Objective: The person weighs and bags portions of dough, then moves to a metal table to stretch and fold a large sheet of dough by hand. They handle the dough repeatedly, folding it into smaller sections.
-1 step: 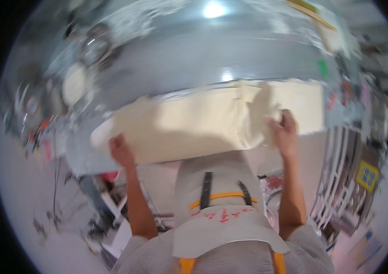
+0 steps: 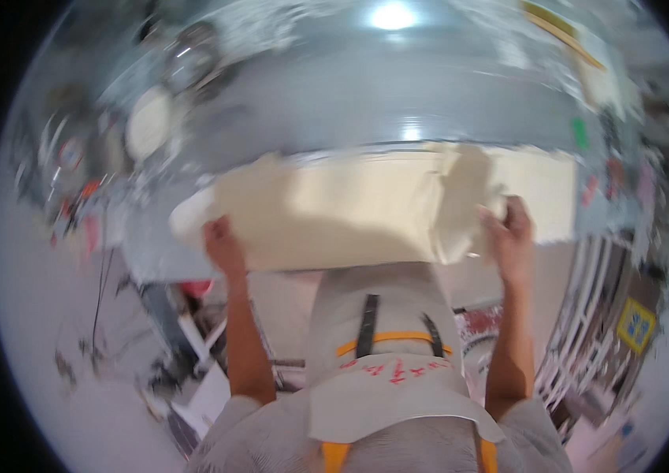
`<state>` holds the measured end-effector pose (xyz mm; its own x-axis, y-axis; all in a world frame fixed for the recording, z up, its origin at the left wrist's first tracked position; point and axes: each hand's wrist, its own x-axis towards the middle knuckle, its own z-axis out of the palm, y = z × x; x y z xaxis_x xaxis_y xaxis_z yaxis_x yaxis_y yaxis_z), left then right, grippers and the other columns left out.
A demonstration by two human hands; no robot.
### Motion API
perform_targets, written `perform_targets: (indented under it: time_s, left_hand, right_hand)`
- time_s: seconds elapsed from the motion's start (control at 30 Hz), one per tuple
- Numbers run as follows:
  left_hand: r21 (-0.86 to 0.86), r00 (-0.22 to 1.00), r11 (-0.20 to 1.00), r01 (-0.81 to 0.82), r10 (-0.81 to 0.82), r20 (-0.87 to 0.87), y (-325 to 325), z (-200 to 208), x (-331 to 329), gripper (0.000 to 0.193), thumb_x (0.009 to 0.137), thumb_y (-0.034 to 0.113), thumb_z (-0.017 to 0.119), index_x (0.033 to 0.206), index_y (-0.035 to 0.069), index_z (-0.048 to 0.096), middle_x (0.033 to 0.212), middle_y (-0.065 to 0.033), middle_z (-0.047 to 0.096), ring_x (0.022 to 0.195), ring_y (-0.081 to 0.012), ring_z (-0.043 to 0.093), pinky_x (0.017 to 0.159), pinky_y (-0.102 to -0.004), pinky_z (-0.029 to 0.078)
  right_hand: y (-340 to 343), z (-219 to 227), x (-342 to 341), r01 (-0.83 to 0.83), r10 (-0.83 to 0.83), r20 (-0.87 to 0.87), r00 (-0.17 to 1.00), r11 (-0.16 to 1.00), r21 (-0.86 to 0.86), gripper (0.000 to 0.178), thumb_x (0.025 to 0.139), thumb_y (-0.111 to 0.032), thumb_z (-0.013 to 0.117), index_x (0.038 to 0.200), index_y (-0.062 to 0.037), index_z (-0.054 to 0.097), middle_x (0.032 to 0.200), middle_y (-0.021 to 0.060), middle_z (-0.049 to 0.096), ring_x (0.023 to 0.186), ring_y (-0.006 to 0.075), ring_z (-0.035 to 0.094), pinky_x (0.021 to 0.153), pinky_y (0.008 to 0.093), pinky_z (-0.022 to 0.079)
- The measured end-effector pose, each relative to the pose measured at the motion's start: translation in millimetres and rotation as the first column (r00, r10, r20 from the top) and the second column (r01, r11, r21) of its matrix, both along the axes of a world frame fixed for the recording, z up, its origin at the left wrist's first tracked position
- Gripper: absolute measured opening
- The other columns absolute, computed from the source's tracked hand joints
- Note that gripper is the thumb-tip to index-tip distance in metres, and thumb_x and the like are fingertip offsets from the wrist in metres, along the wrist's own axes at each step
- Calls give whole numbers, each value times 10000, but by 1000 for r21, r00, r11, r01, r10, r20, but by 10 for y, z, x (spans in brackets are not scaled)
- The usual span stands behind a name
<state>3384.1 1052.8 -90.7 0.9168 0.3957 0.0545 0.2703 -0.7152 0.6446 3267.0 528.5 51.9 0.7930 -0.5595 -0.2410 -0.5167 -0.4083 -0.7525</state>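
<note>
A long, pale cream sheet of dough (image 2: 342, 205) lies across the near side of the metal worktop, with a raised crosswise fold right of its middle. At the sheet's near left edge my left hand (image 2: 226, 244) has its fingers closed on the dough. Just right of the fold, my right hand (image 2: 510, 232) is closed in a pinch on the dough; blur hides how much it grips. Both forearms reach up from the lower edge. My hands cast shadows on the sheet.
Flour dusts the metal worktop (image 2: 397, 94). At its left stand a round pale thing (image 2: 149, 124) and a shiny metal bowl-like thing (image 2: 193, 55). A yellow-edged board (image 2: 563, 35) lies at the far right. White rails (image 2: 587, 276) run below the right end. I wear a pale apron (image 2: 397, 394).
The whole view has shifted slightly to the right. My hands keep nearly the same places on the dough sheet.
</note>
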Motion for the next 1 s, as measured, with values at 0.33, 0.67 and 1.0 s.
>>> perform_targets:
  time_s: [0.33, 0.67, 1.0]
  left_hand:
    - [170, 974, 983, 73, -34, -222, -152, 84, 149, 448, 1043, 476, 647, 1135, 41, 589, 867, -264, 725, 858, -478, 710, 744, -557, 530]
    - [233, 955, 968, 97, -25, -297, 91, 110, 247, 485, 1066, 512, 581, 1021, 32, 632, 805, -252, 719, 816, -499, 698, 760, -548, 556]
    - [421, 939, 902, 96, 58, -338, -229, 115, -109, 486, 1124, 508, 440, 1011, 57, 580, 922, -215, 753, 891, -484, 714, 776, -598, 545]
  right_hand:
    - [-370, -1020, -178, 56, -47, -34, 998, 940, 336, 155, 1048, -139, 681, 1123, -21, 616, 922, 16, 657, 764, 53, 558, 633, 230, 442]
    - [-142, -637, -30, 52, -29, -63, 998, 916, 399, 219, 1034, -193, 717, 1096, -4, 627, 813, -12, 563, 722, 77, 459, 631, 246, 399]
    - [418, -869, -60, -116, 135, 27, 991, 927, -357, 258, 945, -182, 786, 948, -9, 594, 831, 125, 618, 729, 297, 584, 696, 410, 505]
